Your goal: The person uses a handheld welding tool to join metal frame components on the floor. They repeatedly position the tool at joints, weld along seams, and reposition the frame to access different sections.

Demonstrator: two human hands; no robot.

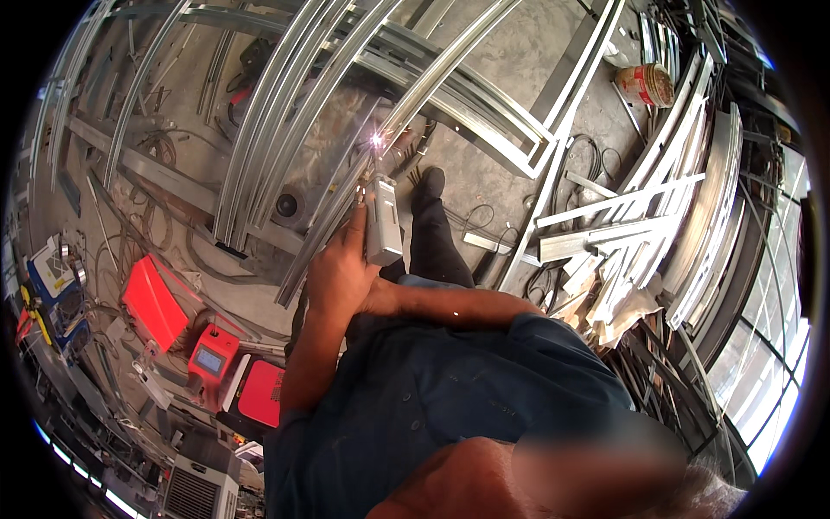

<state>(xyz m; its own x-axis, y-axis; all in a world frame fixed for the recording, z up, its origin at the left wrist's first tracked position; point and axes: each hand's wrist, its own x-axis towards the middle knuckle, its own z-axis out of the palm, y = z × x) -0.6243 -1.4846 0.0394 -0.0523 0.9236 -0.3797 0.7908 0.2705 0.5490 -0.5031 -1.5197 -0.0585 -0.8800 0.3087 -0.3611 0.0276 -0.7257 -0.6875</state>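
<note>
So the grey, boxy handheld tool (pixel 383 223) sits just ahead of the hands, long axis running pretty much straight away from the body, with a bright white-violet spark (pixel 376 139) at its far end. That spark is right by a long, silvery metal bar (pixel 443 73) crossing on a diagonal, near left to far right. I reckon that tip-to-bar angle is what matters; glare hides whether they touch.

Left hand (pixel 340 270) is nearer the tip, fingers stretched forward along the tool's left side; can't tell if they're gripping. Right hand (pixel 378 299) is tucked in at the left wrist, mostly hidden, so no clue on its grip either. Further out: a dark shoe (pixel 430 182) right of the tool, a red-topped flat case (pixel 261 394) back left.
</note>
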